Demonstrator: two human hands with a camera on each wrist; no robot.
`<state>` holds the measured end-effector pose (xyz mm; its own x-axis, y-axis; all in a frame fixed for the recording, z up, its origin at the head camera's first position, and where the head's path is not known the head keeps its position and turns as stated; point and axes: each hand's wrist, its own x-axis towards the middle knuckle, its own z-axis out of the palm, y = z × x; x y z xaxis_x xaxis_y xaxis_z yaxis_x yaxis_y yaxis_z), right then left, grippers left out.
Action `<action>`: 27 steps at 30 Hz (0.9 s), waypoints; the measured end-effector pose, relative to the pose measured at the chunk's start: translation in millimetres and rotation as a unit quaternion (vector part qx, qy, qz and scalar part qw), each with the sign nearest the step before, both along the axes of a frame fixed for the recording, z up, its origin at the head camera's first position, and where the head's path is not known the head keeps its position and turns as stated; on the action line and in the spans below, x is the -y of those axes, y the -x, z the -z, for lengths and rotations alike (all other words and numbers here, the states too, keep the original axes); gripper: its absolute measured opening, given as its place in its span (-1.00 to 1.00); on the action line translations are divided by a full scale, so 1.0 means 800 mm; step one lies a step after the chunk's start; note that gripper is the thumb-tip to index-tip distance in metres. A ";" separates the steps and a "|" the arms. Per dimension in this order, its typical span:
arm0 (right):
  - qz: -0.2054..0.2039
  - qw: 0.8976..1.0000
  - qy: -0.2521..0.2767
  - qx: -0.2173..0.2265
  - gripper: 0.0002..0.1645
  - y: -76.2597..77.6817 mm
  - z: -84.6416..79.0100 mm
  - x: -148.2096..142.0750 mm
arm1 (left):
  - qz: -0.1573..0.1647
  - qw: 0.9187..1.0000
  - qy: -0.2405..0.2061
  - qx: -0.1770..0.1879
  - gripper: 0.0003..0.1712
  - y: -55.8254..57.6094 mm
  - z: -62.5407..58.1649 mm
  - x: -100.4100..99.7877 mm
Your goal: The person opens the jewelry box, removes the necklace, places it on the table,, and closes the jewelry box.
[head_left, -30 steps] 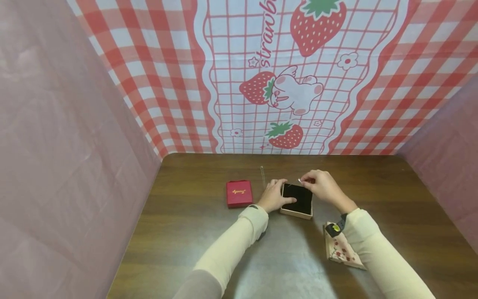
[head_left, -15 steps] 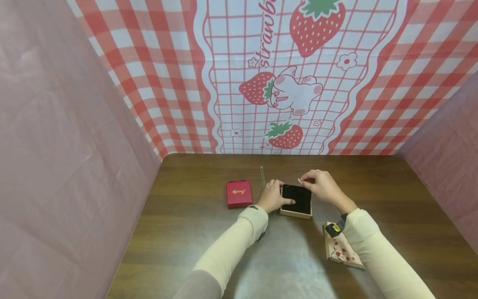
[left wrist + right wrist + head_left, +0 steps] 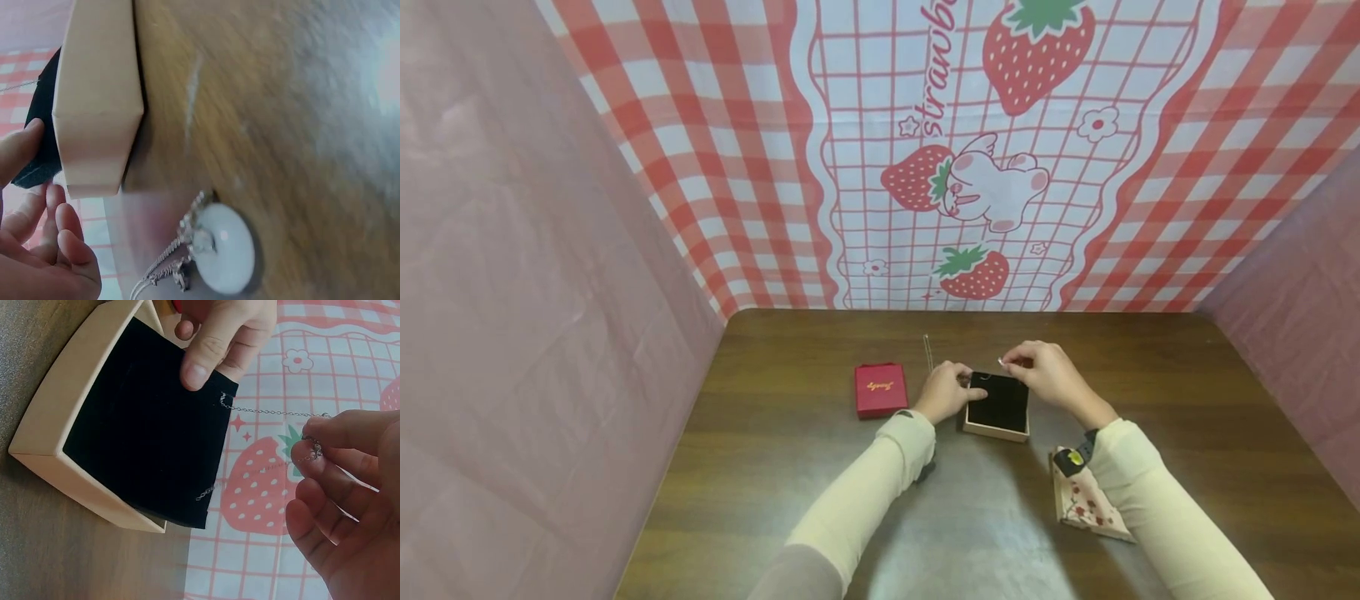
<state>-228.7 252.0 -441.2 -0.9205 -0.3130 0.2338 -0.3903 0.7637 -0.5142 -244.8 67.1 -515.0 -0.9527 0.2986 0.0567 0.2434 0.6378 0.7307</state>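
An open cardboard box (image 3: 996,432) holds a black velvet pad (image 3: 150,419). At the far left corner my left hand (image 3: 945,392) pinches the pad, thumb on top and fingers behind; this far edge is tilted up out of the box. My right hand (image 3: 1048,373) pinches a thin silver chain (image 3: 269,412) between thumb and forefinger beyond the far edge. Two strands of the chain run back to the pad, one at a slit near the left corner. Beside the box lies another necklace with a round white pendant (image 3: 226,250), hidden by my left hand in the head view.
A red jewelry box (image 3: 881,390) with gold lettering stands left of my left hand. Under my right forearm lies a floral-patterned lid (image 3: 1086,504), partly covered by the sleeve. A strawberry-print cloth (image 3: 970,167) hangs behind the wooden table (image 3: 760,467).
My left thumb has slid back toward the pad's far left corner, and the chain shows as a small curve at the far edge. My right hand has stayed almost still, gripping the chain.
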 end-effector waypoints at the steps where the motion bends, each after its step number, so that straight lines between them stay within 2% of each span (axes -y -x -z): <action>1: 0.001 1.000 0.001 0.001 -0.93 0.000 0.000 0.000 | 0.000 1.000 -0.016 0.009 -0.61 0.001 0.000 0.000; 5: 0.001 1.000 0.001 0.009 -0.91 0.001 -0.002 0.001 | -0.002 0.996 -0.074 0.052 -0.62 0.002 0.001 0.001; 9: 0.003 1.000 -0.002 0.017 -0.91 0.001 -0.001 0.001 | 0.005 0.992 -0.101 0.078 -0.63 0.005 0.002 0.004; 10: 0.003 1.000 -0.001 0.017 -0.91 0.001 -0.001 0.001 | 0.008 0.991 -0.103 0.082 -0.63 0.006 0.003 0.005; 11: 0.002 1.000 -0.001 0.017 -0.91 0.001 -0.001 0.001 | 0.013 0.992 -0.106 0.070 -0.62 0.011 0.013 0.004; 17: 0.002 1.000 0.005 0.015 -0.91 0.002 -0.003 0.002 | 0.014 0.991 -0.108 0.083 -0.61 0.012 0.013 0.005; 18: 0.002 1.000 0.005 0.016 -0.91 0.001 -0.004 0.002 | 0.009 0.989 -0.109 0.099 -0.63 0.007 0.003 0.005; 27: 0.006 1.000 0.006 0.017 -0.89 0.001 -0.007 0.004 | -0.007 0.989 -0.108 0.097 -0.58 0.001 -0.002 0.002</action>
<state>-229.2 248.6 -435.8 -0.9317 -0.2989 0.2063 -0.3632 0.7615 -0.5368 -245.7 65.3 -513.6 -0.9560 0.2860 -0.0660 0.0780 0.4643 0.8822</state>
